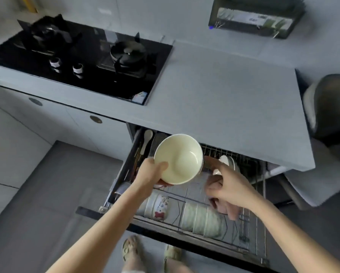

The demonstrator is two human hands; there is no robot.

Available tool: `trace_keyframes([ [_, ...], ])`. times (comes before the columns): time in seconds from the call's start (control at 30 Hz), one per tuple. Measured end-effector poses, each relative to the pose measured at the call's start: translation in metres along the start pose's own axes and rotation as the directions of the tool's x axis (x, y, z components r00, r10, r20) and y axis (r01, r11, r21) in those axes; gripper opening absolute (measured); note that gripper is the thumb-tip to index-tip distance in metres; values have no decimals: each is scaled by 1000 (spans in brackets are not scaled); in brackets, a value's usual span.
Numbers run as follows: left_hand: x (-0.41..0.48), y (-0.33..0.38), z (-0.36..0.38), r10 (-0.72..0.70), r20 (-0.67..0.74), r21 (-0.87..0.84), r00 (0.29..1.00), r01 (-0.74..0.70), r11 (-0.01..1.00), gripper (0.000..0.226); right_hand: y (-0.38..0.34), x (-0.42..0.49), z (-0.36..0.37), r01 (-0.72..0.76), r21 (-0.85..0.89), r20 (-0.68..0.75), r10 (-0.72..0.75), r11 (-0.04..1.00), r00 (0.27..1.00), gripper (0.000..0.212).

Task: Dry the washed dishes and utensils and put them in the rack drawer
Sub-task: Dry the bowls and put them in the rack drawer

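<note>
Bowl (179,159): cream, one piece. You hold it in the air over the drawer's (252,251) 10 o'clock part, with its mouth tilted up toward you.
Left hand (151,174): clamped on the bowl's rim at its 8 o'clock, thumb inside and fingers curled beneath.
Right hand (228,186): at the bowl's 3 o'clock, fingers curled round a bunched pink cloth (231,210). One finger reaches toward the outer wall; whether it touches cannot be told.
Step, as judged: the last wipe of the outer wall and foot before racking.
Method: keep your thumb pinch firm, since a damp glaze probably slips. Turn the bowl against the cloth rather than the cloth round the bowl. Dry the foot ring, where water likely gathers. Work low over the rack so that a slip falls short.
Drawer, 9 o'clock tray: a pale spoon (147,137) and dark sticks (137,156), probably chopsticks.
Drawer, 1 o'clock: plates (229,161) standing on edge in the wires.
Drawer, 6 o'clock: a patterned stack (157,205) and a green stack (202,219) of bowls lying side by side on their sides.
Free slot: wire between the plates and the stacks looks open, but your hands partly hide it.
</note>
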State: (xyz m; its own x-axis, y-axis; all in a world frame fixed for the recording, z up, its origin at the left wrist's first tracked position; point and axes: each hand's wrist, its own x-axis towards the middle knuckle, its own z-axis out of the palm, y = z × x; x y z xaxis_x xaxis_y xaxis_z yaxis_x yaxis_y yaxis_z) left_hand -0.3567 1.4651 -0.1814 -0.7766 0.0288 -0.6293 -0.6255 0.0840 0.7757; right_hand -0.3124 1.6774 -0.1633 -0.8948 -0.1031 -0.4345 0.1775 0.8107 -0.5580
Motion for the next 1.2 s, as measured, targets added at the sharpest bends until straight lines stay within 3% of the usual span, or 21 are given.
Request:
trace_keyframes([
  [0.07, 13, -10, 20, -29, 32, 41, 999, 28, 999, 31, 9, -2, -4, -50, 329, 142, 3, 943, 990, 87],
  [0.13, 25, -20, 37, -47, 51, 83, 998, 43, 996, 35, 18, 0, -1, -148, 661, 160, 54, 736, 986, 82],
  [0.2, 34, -27, 51, -71, 76, 119, 995, 62, 991, 35, 27, 4, 4, -191, 796, 124, 155, 575, 980, 71],
  [0.3, 45, -32, 68, -108, 173, 179, 979, 76, 981, 36, 42, 5, 9, -211, 836, 90, 253, 506, 963, 61],
  [0.47, 60, -36, 81, -295, 471, 440, 831, 68, 895, 44, 82, -8, 4, -306, 691, -25, 444, 655, 896, 60],
  [0.57, 74, -45, 72, -303, 383, 391, 873, 143, 909, 44, 118, -18, 7, -496, 252, -131, 537, 831, 833, 72],
  [0.63, 82, -52, 64, -319, 294, 397, 901, 189, 898, 37, 144, -18, 22, -597, -36, -142, 588, 801, 797, 75],
  [0.77, 93, -65, 54, -368, 175, 369, 913, 286, 884, 25, 197, 0, 72, -679, -208, -83, 679, 704, 729, 71],
  [0.97, 99, -78, 40, -380, 76, 282, 922, 346, 895, 18, 235, 32, 133, -714, -268, 15, 743, 647, 669, 55],
  [1.2, 100, -92, 24, -420, -32, 228, 907, 416, 881, 17, 243, 50, 167, -746, -82, 145, 748, 661, 647, 46],
])
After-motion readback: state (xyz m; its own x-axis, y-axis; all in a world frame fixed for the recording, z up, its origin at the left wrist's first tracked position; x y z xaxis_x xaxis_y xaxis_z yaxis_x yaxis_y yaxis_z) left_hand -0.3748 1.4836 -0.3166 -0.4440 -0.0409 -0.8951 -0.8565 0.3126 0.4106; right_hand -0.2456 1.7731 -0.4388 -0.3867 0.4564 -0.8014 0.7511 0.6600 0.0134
